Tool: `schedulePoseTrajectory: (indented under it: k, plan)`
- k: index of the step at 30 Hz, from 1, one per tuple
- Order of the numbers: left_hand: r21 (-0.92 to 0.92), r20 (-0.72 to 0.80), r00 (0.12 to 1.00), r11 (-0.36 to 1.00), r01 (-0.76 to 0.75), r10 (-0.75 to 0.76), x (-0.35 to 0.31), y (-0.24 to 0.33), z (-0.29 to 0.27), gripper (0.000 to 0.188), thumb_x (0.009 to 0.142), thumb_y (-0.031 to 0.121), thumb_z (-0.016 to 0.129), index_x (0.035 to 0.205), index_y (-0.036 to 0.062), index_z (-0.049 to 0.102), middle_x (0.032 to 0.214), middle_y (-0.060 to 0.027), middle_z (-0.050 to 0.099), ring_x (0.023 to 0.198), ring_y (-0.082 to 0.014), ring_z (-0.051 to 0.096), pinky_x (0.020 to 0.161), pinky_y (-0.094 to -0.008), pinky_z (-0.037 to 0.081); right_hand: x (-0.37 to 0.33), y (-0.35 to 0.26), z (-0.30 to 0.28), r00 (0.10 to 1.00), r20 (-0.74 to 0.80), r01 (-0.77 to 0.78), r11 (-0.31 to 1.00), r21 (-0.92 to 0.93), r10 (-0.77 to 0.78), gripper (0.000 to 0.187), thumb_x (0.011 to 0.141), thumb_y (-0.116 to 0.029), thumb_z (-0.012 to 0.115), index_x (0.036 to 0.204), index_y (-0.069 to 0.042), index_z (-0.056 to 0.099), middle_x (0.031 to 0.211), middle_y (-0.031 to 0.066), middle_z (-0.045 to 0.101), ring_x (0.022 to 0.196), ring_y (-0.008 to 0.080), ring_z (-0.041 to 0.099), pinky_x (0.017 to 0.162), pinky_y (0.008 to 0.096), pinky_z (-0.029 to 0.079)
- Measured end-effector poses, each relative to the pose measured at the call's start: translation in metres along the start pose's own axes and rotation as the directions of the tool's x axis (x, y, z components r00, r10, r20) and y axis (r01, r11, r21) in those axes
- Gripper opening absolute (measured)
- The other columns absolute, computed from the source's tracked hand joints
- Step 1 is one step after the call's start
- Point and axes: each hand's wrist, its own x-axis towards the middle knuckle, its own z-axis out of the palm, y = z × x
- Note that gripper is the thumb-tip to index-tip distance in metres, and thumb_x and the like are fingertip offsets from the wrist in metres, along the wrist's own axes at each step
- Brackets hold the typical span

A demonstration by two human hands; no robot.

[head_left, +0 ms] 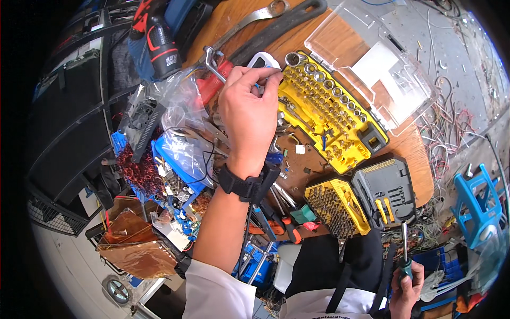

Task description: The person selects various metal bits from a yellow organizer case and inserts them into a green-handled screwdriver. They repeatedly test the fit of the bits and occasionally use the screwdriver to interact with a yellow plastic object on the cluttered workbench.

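Left hand (pixel 248 101) is hovering at the near-left edge of the yellow socket-and-bit case (pixel 340 165), its thumb and forefinger narrowing almost to a pinch; whether a small piece is sitting between them, I cannot tell. Right hand (pixel 407 291), well apart and lower, is gripping a green-handled driver (pixel 405 250) with its shaft pointing upward. As far as I can judge, the work is standing partway: both cases are lying open, the driver is already out, and most bits are still filling their slots. No finished piece is showing, so how much is remaining stays unclear.

Counting: one driver is resting in the right hand; one clear lid (pixel 345 32) is lying open beyond the left hand; about nine chrome sockets (pixel 329 85) are lining up to its right. One smaller bit case (pixel 362 226) is lying between the hands, its grey lid holding two yellow-handled tools (pixel 380 211). One cordless drill (pixel 162 48) is lying left of the left hand. Small bits are crowding too tightly for counting.
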Motion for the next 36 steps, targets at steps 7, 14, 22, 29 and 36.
schedulePoseTrajectory:
  k: [7,14,22,29,36]
  plan:
    - [0.128,0.033,0.997,0.989,-0.071,0.067,0.001,0.005,-0.003,0.006,0.076,0.009,0.067,0.080,0.0055,0.069,0.077,-0.0077,0.059,0.067,-0.0264,0.059,0.060,-0.0357,0.045,0.003,0.000,0.002,1.000,-0.012,0.022,1.000,-0.010,-0.022,0.045,0.078,-0.030,0.072,0.107,-0.005,0.050,0.077,0.0059,0.055,0.052,0.0057,0.043,0.043,0.0175,0.030]
    - [0.176,0.074,0.994,0.980,-0.087,0.075,0.001,0.007,-0.004,0.008,0.077,0.009,0.066,0.084,0.0060,0.068,0.081,-0.0081,0.061,0.068,-0.0271,0.059,0.061,-0.0358,0.046,0.003,-0.008,0.008,1.000,-0.025,0.014,0.999,-0.043,-0.015,0.045,0.078,-0.031,0.073,0.107,-0.005,0.051,0.079,0.0044,0.055,0.055,0.0055,0.044,0.045,0.0170,0.030]
    - [0.055,0.119,0.993,0.998,-0.001,-0.005,-0.002,0.004,-0.008,0.010,0.078,0.010,0.066,0.086,0.0036,0.067,0.080,-0.0079,0.060,0.059,-0.0213,0.057,0.057,-0.0333,0.044,-0.002,-0.021,0.008,0.993,0.023,-0.115,0.993,0.039,0.114,0.036,0.086,-0.013,0.064,0.118,-0.004,0.051,0.095,0.0036,0.058,0.074,0.0101,0.052,0.063,0.0212,0.042]
    - [0.061,0.101,0.995,0.998,0.007,-0.013,-0.006,0.004,-0.008,0.010,0.077,0.010,0.067,0.085,0.0028,0.066,0.080,-0.0077,0.060,0.057,-0.0196,0.056,0.056,-0.0327,0.044,-0.002,-0.020,0.008,0.991,0.029,-0.133,0.990,0.047,0.131,0.036,0.085,-0.013,0.065,0.117,-0.003,0.051,0.097,0.0052,0.058,0.078,0.0117,0.054,0.066,0.0220,0.044]
    - [0.027,0.067,0.997,0.999,-0.027,0.025,-0.012,0.004,-0.007,0.014,0.078,0.007,0.065,0.091,0.0040,0.065,0.083,-0.0072,0.060,0.062,-0.0200,0.058,0.058,-0.0318,0.046,-0.002,-0.006,0.018,0.995,-0.096,-0.003,0.998,-0.057,-0.003,0.046,0.078,-0.030,0.073,0.109,-0.005,0.050,0.081,0.0043,0.056,0.056,0.0051,0.044,0.045,0.0159,0.031]
